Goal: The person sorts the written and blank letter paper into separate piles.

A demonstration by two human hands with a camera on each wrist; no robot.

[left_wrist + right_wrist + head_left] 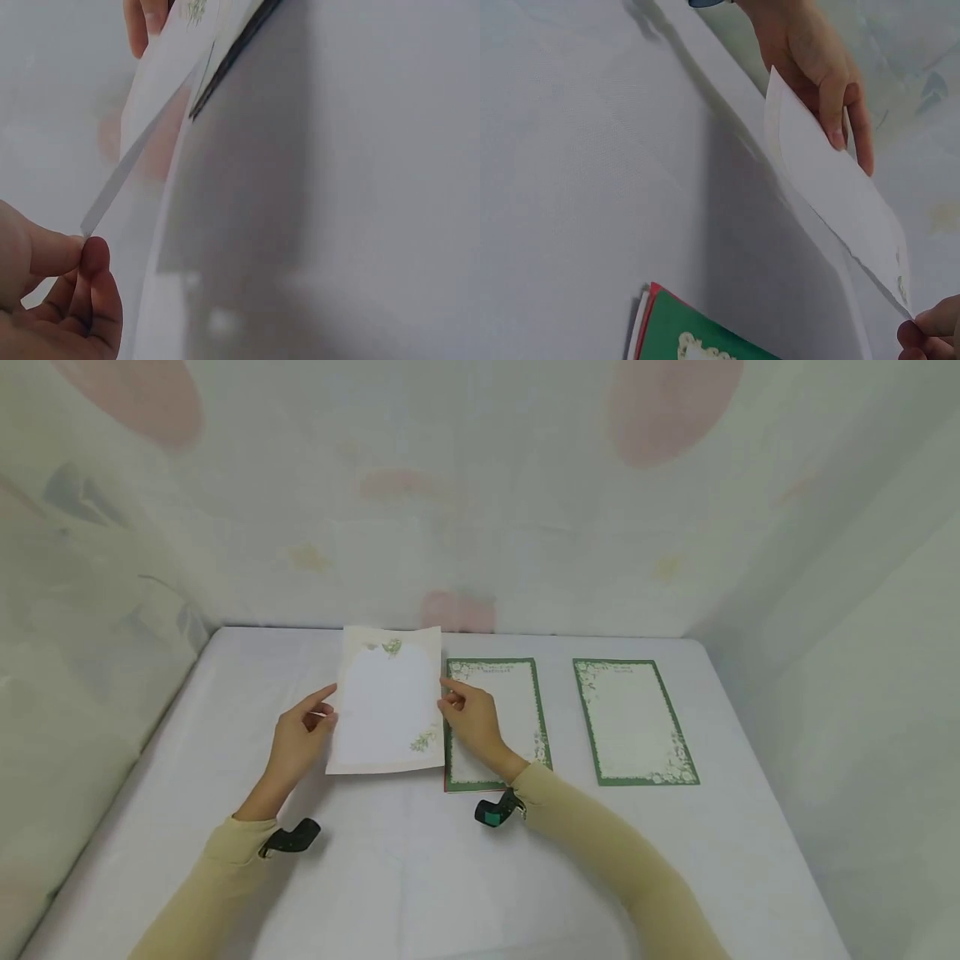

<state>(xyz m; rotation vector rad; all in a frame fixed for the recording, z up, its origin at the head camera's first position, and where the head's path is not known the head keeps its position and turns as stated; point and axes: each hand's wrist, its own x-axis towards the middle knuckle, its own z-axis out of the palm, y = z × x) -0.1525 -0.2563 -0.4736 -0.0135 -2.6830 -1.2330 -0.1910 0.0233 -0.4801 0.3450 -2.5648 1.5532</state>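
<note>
Both hands hold up a pale sheet of paper (pixel 386 702) with a cream border and green leaf sprigs. My left hand (pixel 298 735) pinches its left edge between thumb and fingertips; the left wrist view shows that pinch (pixel 71 285) closely. On the opposite edge my right hand (pixel 474 718) pinches the paper. In the right wrist view the sheet (pixel 840 195) hangs above the table, tilted, with a shadow beneath. Partly under the right hand lies a stack of green-bordered sheets (pixel 498 768), with a red edge peeking out below the top one.
Farther right on the white-covered table (pixel 405 877) lies another green-bordered sheet (pixel 637 722) with white flowers. A pale patterned cloth (pixel 525 543) hangs behind the table and at both sides. Each wrist carries a small black camera (pixel 294 837).
</note>
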